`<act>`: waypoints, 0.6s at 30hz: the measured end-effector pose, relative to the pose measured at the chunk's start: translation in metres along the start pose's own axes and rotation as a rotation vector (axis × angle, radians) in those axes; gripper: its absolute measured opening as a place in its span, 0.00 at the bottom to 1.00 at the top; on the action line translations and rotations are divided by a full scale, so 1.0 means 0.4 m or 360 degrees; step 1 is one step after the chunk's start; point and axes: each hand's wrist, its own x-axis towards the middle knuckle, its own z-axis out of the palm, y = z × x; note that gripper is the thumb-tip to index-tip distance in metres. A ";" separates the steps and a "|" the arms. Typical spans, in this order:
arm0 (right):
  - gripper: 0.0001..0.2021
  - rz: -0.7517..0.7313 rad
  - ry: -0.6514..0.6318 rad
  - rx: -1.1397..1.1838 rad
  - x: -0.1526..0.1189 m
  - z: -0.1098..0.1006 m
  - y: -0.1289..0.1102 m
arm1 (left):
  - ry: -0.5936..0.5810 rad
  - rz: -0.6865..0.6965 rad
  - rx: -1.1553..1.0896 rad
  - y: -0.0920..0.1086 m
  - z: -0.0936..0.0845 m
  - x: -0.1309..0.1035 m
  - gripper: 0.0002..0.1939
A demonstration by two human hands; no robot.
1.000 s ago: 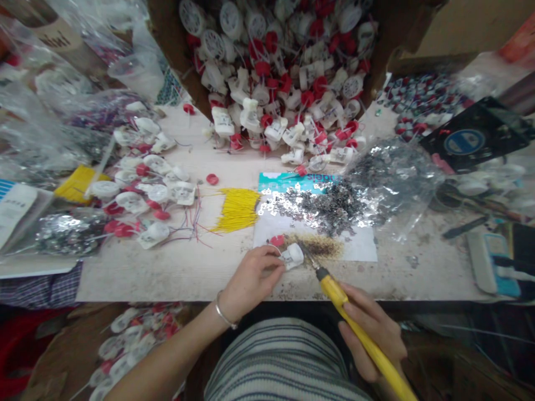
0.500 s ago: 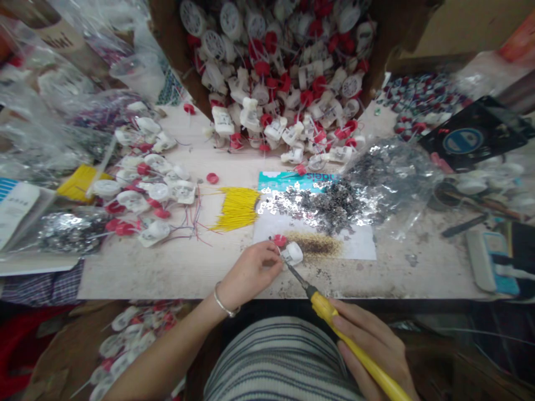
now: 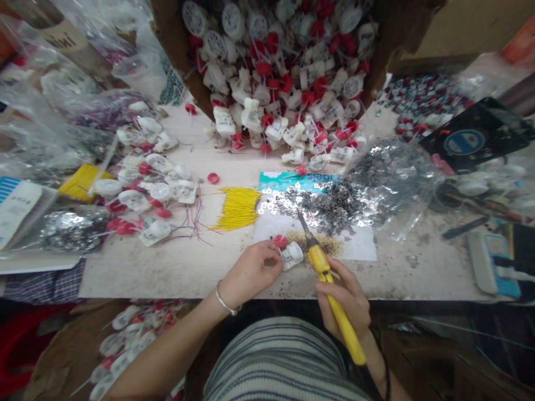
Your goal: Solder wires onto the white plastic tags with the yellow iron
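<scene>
My left hand is closed in a pinch at the left end of a small white plastic part, which rests at the table's front. Exactly what lies between the fingertips is hidden. Just beyond them sits a red round cap. Wrapped round a yellow-handled soldering iron is my right hand. The iron's metal tip points away from me, at the near edge of a heap of small shiny metal pieces. Under that heap lies a white and teal sheet with brown specks.
Yellow wires lie bundled left of the sheet. Farther left are more white parts with red caps and thin wires. A cardboard box spills similar parts at the back. On the right are a plastic bag and a black box.
The soldering iron has moved from the white part, forward and slightly right, to the edge of the metal pieces. My left hand has stayed in place.
</scene>
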 end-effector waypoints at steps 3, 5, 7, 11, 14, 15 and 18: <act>0.11 0.0011 0.0116 0.0048 0.025 0.077 0.038 | -0.0012 -0.0008 0.0011 0.001 -0.001 0.001 0.08; 0.10 -0.0040 0.0039 0.0003 0.031 0.104 0.058 | -0.0031 -0.0016 0.0010 -0.001 -0.002 0.001 0.08; 0.10 -0.0040 -0.0012 -0.0035 0.030 0.114 0.071 | -0.0051 0.0001 -0.0012 -0.003 -0.003 -0.003 0.08; 0.10 -0.0029 0.0165 -0.0090 0.024 0.104 0.062 | 0.0142 0.0163 0.0085 0.000 -0.002 -0.026 0.06; 0.10 0.0035 0.0247 -0.0075 0.028 0.094 0.032 | 0.0385 0.0375 0.0419 0.005 0.002 -0.051 0.16; 0.10 0.0079 0.0252 -0.0042 0.032 0.091 0.021 | 0.0365 0.0440 0.0488 0.006 0.003 -0.059 0.24; 0.11 0.0116 0.0169 0.0118 0.044 0.084 -0.003 | 0.0153 0.0570 0.0475 0.006 -0.007 -0.084 0.33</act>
